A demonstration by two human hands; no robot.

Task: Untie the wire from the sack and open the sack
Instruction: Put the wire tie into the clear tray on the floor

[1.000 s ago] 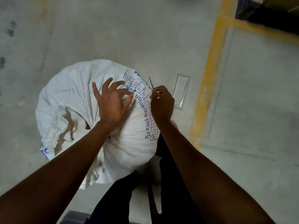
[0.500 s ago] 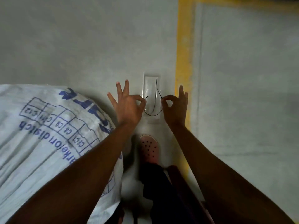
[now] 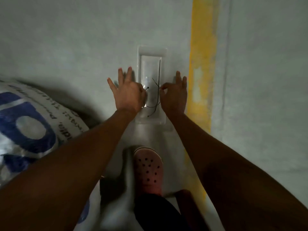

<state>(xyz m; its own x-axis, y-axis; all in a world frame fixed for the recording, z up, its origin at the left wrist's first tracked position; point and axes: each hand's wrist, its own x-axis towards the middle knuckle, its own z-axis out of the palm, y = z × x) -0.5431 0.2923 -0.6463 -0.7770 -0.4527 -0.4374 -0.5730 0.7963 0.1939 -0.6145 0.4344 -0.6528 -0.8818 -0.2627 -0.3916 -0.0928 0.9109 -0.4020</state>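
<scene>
The thin black wire [image 3: 150,107] hangs in a U between my two hands, right above a clear plastic tray [image 3: 152,49] on the floor. My left hand [image 3: 128,95] pinches one end with thumb and forefinger, the other fingers spread. My right hand [image 3: 174,95] pinches the other end the same way. A second black wire [image 3: 159,70] lies lengthwise in the tray. The white woven sack [image 3: 33,124] with blue print stands at the left, apart from both hands; its mouth is out of view.
A foot in a pink clog [image 3: 148,170] stands just behind the tray, with a dark trouser leg below it. A yellow painted line [image 3: 201,64] runs along the grey concrete floor to the right of the tray.
A second ago my hands were at the sack's tied mouth. They have since carried the freed wire right, away from the sack, and lowered it closer over the tray.
</scene>
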